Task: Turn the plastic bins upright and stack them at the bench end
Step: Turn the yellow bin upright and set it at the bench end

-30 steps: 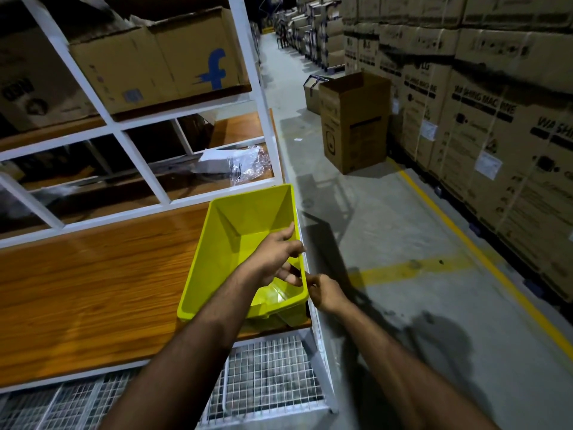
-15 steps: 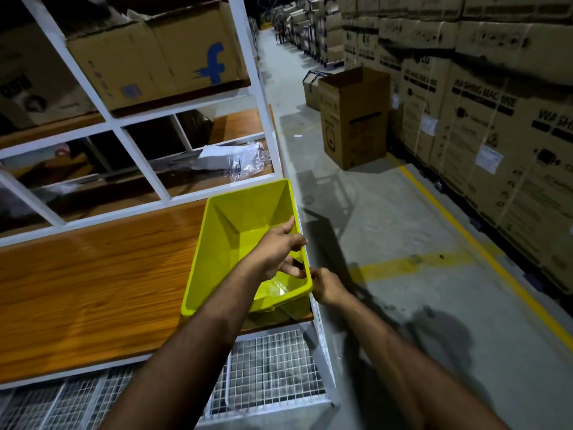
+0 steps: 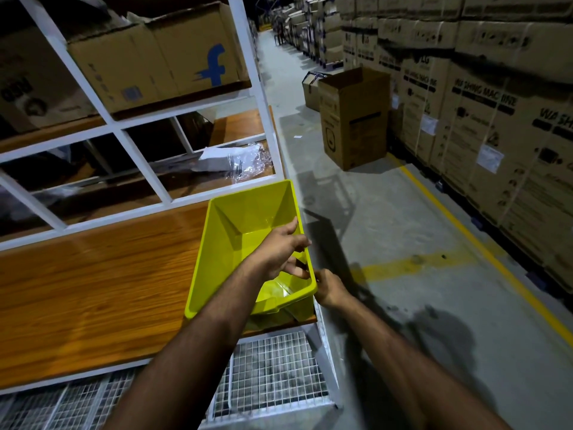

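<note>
A yellow plastic bin stands upright with its open mouth up at the right end of the wooden bench. A second yellow bin seems nested under it, showing at the near right corner. My left hand reaches across the bin and grips its right rim, thumb inside. My right hand holds the same rim from outside at the near right corner. Both forearms cover part of the bin's near wall.
A white metal rack frame rises behind the bench, with cardboard boxes on its shelf and a plastic bag lower down. Wire mesh lies under the bench. To the right, an aisle floor with a yellow line, an open carton and stacked washing-machine boxes.
Both hands have stayed on the bin's right rim. The bin has barely shifted on the bench end; the view has moved slightly.
</note>
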Tool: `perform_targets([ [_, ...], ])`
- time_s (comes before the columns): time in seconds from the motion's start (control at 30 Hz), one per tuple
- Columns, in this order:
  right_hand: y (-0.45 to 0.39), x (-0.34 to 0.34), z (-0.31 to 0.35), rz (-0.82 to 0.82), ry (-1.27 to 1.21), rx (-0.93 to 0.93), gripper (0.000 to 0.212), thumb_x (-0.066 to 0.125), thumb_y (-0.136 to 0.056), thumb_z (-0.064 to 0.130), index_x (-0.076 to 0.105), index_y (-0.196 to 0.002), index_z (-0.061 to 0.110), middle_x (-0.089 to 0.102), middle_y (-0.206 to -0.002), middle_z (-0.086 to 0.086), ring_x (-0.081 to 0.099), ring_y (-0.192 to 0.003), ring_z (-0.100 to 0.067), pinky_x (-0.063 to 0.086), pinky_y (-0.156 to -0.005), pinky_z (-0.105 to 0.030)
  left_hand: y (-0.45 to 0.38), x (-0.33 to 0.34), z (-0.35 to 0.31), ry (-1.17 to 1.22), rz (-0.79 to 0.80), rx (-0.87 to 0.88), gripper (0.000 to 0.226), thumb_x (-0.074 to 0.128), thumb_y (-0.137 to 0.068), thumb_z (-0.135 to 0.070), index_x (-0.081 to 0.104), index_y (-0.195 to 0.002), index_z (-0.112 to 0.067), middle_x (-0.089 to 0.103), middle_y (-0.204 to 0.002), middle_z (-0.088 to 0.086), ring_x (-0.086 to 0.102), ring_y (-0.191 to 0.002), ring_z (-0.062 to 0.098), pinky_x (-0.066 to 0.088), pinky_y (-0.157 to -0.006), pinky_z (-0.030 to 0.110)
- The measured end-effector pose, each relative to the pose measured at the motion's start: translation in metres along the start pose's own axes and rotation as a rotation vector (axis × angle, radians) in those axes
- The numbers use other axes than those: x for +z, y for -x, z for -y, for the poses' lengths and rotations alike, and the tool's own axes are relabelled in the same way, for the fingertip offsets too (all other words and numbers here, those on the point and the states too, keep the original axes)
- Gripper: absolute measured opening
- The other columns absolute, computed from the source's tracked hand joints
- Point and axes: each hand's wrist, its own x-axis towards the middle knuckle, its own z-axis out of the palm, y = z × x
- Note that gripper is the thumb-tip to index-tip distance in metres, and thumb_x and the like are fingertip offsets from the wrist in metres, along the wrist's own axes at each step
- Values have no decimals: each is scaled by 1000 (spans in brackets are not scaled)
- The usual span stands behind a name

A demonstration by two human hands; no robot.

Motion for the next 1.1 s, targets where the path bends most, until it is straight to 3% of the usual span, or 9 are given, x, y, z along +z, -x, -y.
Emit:
perform_targets([
  [0.1,-1,1,0,-16,23,-5,20,57,-93,2,70,-106,-6,44,-50,-9,41,-74,9,35,-45,-6,0,0,0,-10,5,4,75,51,-93,-6,15,-155,-28,49,-139,20,49,-122,51,55,-42,37],
  [0.2,-4,3,-3,-12,54,7,21,58,-93,6,72,-107,2,49,-44,12,46,-86,-5,35,-44,-7,1,0,-1,-11,10,3,74,51,-93,-6,17,-155,-29,49,-140,23,49,-122,52,55,-42,36],
  [0.3,-3,3,-5,-19,59,-8,21,57,-92,3,71,-107,-2,52,-41,8,45,-80,3,35,-45,-7,3,1,-1,-15,8,1,76,52,-92,-6,16,-155,-29,47,-141,23,50,-121,52,55,-42,36],
  [0.43,-2,4,-6,-27,16,-6,20,54,-93,-3,69,-105,-7,45,-70,-11,37,-74,10,34,-46,-4,5,3,-3,-13,-4,-5,75,52,-92,-5,17,-155,-27,49,-134,21,55,-112,52,56,-42,38],
  [0.57,-4,3,-5,-12,33,11,21,55,-93,1,71,-106,-1,56,-75,-7,49,-85,0,34,-47,-3,7,2,-2,-4,2,-11,75,53,-93,-7,17,-155,-30,48,-136,22,59,-105,49,57,-44,38],
  [0.7,-3,0,-6,12,6,-6,23,53,-95,-1,70,-109,-2,56,-82,-7,46,-79,9,36,-49,-3,10,2,-4,4,12,-16,76,53,-93,-7,16,-155,-31,42,-143,25,56,-113,50,56,-43,36],
  [0.83,-4,1,-7,27,-11,6,24,56,-95,10,70,-111,1,58,-72,2,50,-83,4,35,-48,-3,11,1,-3,15,20,-21,77,56,-93,-9,16,-155,-33,42,-144,24,60,-104,50,56,-43,36],
  [1.0,-1,1,-7,33,-28,-19,54,46,-71,37,72,-108,7,60,-77,-3,52,-91,-7,36,-48,-4,13,-1,-3,31,33,-32,77,58,-93,-11,17,-154,-34,41,-145,25,62,-105,52,57,-47,38],
  [1.1,-1,0,-6,49,-70,-4,54,47,-70,29,70,-110,0,63,-63,11,56,-83,9,37,-50,-2,14,1,-4,30,25,-35,77,59,-93,-11,18,-154,-33,40,-146,25,53,-119,53,57,-46,38],
])
